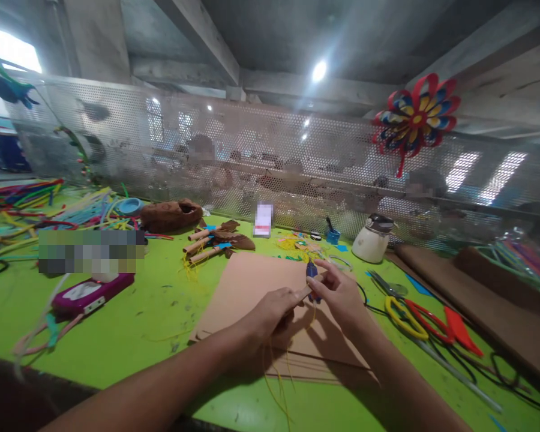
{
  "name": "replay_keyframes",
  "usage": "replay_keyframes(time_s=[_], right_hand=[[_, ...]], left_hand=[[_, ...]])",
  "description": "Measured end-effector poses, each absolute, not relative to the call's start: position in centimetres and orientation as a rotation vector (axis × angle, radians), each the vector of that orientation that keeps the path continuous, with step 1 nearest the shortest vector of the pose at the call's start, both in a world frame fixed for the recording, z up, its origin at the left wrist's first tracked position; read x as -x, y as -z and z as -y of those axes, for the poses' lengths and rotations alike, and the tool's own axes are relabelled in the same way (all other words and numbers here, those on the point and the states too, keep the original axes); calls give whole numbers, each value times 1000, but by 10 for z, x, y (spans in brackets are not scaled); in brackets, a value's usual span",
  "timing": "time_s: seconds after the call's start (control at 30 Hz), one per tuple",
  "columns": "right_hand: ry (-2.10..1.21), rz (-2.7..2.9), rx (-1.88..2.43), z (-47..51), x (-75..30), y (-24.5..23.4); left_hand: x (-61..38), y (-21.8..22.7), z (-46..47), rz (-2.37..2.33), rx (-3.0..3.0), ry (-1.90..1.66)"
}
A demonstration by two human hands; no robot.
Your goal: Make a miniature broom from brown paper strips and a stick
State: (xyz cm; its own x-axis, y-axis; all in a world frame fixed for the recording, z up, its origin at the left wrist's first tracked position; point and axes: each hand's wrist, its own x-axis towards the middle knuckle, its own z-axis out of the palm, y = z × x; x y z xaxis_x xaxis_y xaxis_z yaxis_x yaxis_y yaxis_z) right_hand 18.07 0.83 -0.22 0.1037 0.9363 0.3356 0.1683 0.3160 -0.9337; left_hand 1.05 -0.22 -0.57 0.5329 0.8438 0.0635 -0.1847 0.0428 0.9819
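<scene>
In the head view, with the two hands as the centre of the dial, holds a thin brown strip point(303, 293) aslant above a stack of brown boards point(247, 282) on a green table point(157, 318). Grips its lower end, toward seven o'clock, with the left hand point(274, 306), thumb on top and fingers curled under. Pinches its upper end, toward one o'clock, between thumb and forefinger of the right hand point(341, 291). Shows a dark blue item point(312, 271) just at those right fingertips, partly covered by the thumb; cannot tell gripping it from merely overlapping it. Trails yellow threads point(279, 384) below the hands, toward seven o'clock.

Has brown sticks point(202, 244) with blue bands and leaf-like pieces lying at ten o'clock, and beyond them, same direction, a brown rumpled bundle point(168, 216). Shows a lit phone screen point(263, 219) at eleven, a small blue cup point(333, 236) at one, a white jug point(370, 243) with a dark top at two. Includes yellow-handled scissors point(389, 307) and a flat red piece point(459, 332) between three and four, a purple power strip point(83, 297) at nine, and a red petalled pinwheel point(417, 119) high at one, before a perforated metal panel point(270, 129)
</scene>
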Motion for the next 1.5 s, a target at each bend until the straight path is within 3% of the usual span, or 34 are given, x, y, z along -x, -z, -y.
replay_keyframes(time_s=[0.17,0.43,1.0,1.5], right_hand=[[-741,1422,1132,-5,-180,4],[-591,1566,1272,0,-172,5],[-863,1456,1108,-10,-187,7],[-1325,1202,1038,-6,-190,2]], left_hand=[[-6,7,10,-605,-1107,-796],[-7,10,3,-631,-1295,-643],[-3,6,3,-610,-1233,-571],[-1,14,-14,-582,-1196,-447]])
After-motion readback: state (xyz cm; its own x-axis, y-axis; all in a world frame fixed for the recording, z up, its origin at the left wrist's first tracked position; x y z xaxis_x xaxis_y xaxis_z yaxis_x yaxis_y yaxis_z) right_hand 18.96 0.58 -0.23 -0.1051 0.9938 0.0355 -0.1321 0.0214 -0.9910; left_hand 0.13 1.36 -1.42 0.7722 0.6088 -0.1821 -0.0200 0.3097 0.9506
